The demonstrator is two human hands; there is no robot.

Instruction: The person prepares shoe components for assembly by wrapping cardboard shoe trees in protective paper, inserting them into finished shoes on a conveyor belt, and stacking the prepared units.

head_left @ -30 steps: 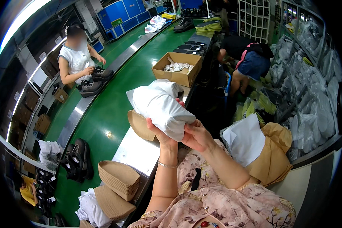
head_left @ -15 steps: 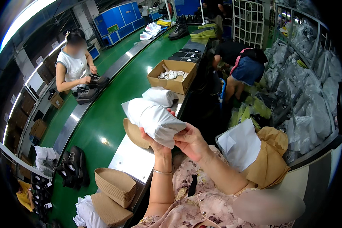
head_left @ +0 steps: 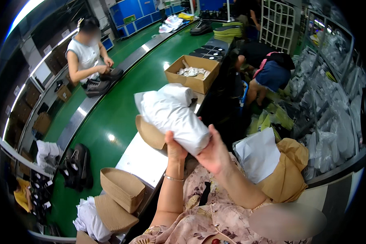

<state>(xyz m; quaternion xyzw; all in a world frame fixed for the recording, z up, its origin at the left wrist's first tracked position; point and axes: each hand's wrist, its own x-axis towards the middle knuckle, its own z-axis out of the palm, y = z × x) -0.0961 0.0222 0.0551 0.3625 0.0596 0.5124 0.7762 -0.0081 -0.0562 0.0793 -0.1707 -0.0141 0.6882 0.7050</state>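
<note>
A long bundle wrapped in white tissue paper (head_left: 173, 116) is held up in front of me by both hands. My left hand (head_left: 174, 149) grips its near end from below, thumb side up. My right hand (head_left: 214, 153) cups the same end from the right. A brown cardboard insert (head_left: 150, 133) pokes out just behind and below the bundle. A second white wrapped bundle (head_left: 179, 91) lies further back on the bench edge.
A green conveyor belt (head_left: 110, 118) curves away on the left, carrying a pair of black shoes (head_left: 77, 164). A stack of brown cardboard inserts (head_left: 121, 188) sits lower left. An open cardboard box (head_left: 193, 73) stands ahead. One person works across the belt; another bends down at right.
The wrapped bundle has stayed in both hands and turned slightly, its near end now lower against my palms. My view has shifted a little along the belt.
</note>
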